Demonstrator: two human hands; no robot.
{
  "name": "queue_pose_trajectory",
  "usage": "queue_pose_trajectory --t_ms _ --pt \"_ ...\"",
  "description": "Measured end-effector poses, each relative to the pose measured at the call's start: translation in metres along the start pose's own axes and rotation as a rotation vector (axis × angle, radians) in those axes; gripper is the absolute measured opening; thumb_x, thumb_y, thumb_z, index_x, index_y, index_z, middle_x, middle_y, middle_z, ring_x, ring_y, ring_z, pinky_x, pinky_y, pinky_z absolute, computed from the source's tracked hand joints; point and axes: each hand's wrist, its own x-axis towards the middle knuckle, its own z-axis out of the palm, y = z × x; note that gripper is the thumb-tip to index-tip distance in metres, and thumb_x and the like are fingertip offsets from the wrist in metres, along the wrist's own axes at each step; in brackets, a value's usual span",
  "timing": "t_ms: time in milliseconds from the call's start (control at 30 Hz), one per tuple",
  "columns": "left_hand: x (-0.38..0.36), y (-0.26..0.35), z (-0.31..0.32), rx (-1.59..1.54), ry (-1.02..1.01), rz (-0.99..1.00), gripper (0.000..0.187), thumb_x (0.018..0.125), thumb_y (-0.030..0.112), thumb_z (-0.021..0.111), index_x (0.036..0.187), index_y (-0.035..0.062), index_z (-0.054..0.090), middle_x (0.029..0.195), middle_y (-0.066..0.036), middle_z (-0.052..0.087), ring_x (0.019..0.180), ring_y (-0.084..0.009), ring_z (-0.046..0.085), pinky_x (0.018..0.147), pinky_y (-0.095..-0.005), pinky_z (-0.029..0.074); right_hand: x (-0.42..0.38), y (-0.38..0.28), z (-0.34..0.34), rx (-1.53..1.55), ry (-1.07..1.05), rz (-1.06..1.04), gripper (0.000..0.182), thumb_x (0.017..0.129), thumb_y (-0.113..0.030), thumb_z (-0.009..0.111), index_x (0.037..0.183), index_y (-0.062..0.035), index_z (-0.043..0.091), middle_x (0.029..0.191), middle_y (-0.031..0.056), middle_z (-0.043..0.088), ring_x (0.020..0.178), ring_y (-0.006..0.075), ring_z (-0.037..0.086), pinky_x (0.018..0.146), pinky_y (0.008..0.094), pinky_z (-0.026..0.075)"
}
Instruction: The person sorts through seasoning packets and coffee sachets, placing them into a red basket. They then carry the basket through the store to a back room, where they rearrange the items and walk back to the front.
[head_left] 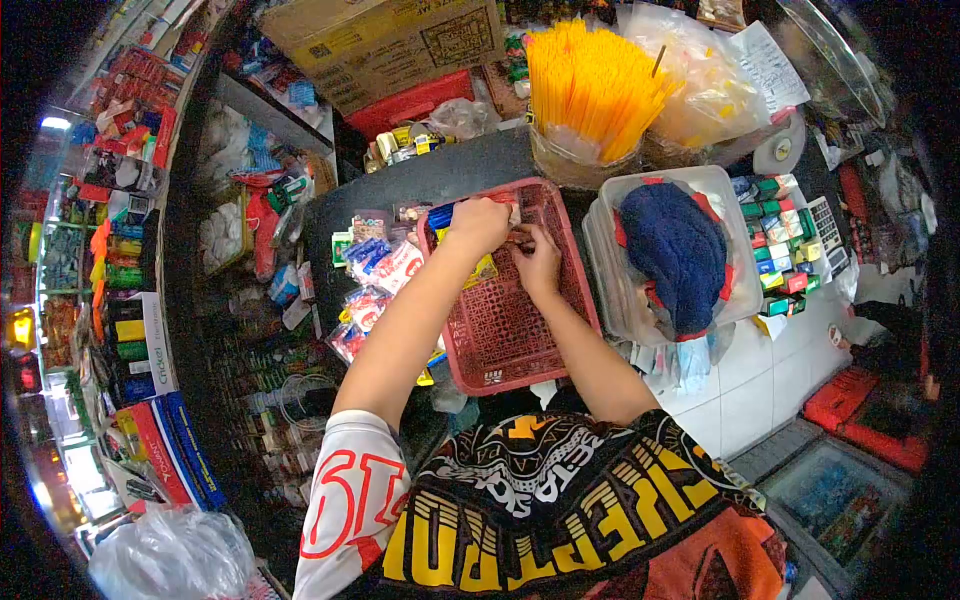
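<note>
A red plastic basket (510, 335) with a latticed floor lies before me on the dark counter. Both my hands reach into its far end. My left hand (482, 224) is closed with its fingers bent down; what they hold is hidden. Beside it, my right hand (538, 262) has its fingers curled around something small that I cannot make out. Under my left wrist a yellow packet (480, 272) shows, and a blue packet (440, 216) sits against the basket's left wall. Left of the basket lies a pile of red, white and blue packets (385, 268).
Right of the basket, a clear plastic tub (735, 205) holds dark blue cloth (675, 255). Behind stand a tub of yellow sticks (590, 90), a bulging plastic bag (705, 90) and a cardboard carton (385, 50). Small boxes (780, 240) are stacked at far right.
</note>
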Motion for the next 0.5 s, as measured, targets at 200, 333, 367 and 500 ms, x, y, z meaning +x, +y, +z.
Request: queue_pose_trajectory --t_ms 200,333,367,500 --pt "0.003 0.008 -0.007 0.067 -0.069 -0.104 0.017 0.069 0.018 0.049 0.073 0.0076 0.062 0.077 -0.012 0.061 0.081 -0.0261 0.057 0.068 -0.0400 0.045 0.002 -0.003 -0.002 0.061 -0.008 0.049 0.046 0.058 -0.001 0.065 0.100 -0.0063 0.049 0.084 0.0125 0.056 0.078 0.0290 0.055 0.069 0.0359 0.043" --pt "0.002 0.006 -0.005 0.039 0.130 -0.023 0.018 0.066 0.023 0.054 0.076 0.0097 0.061 0.068 -0.015 0.059 0.072 -0.0297 0.057 0.063 -0.0394 0.046 0.008 -0.016 -0.001 0.059 0.008 0.068 0.069 0.055 -0.001 0.068 0.115 -0.0085 0.035 0.100 0.0156 0.049 0.094 0.0313 0.048 0.079 0.0381 0.039" --pt "0.000 0.005 -0.004 0.036 0.129 -0.034 0.018 0.066 0.023 0.054 0.076 0.0097 0.061 0.068 -0.015 0.059 0.072 -0.0297 0.057 0.063 -0.0394 0.046 0.009 -0.017 0.002 -0.116 0.062 -0.073 0.075 0.054 -0.001 0.068 0.119 -0.0090 0.030 0.106 0.0169 0.045 0.100 0.0322 0.044 0.083 0.0388 0.038" --pt "-0.024 0.014 -0.028 -0.113 0.182 -0.141 0.025 0.066 0.023 0.055 0.089 0.0125 0.057 0.086 -0.012 0.056 0.085 -0.0284 0.052 0.073 -0.0438 0.040 0.021 -0.009 0.009 -0.039 -0.021 -0.025 0.074 0.054 -0.013 0.071 0.117 -0.0079 0.032 0.115 0.0186 0.038 0.105 0.0351 0.038 0.086 0.0389 0.035"
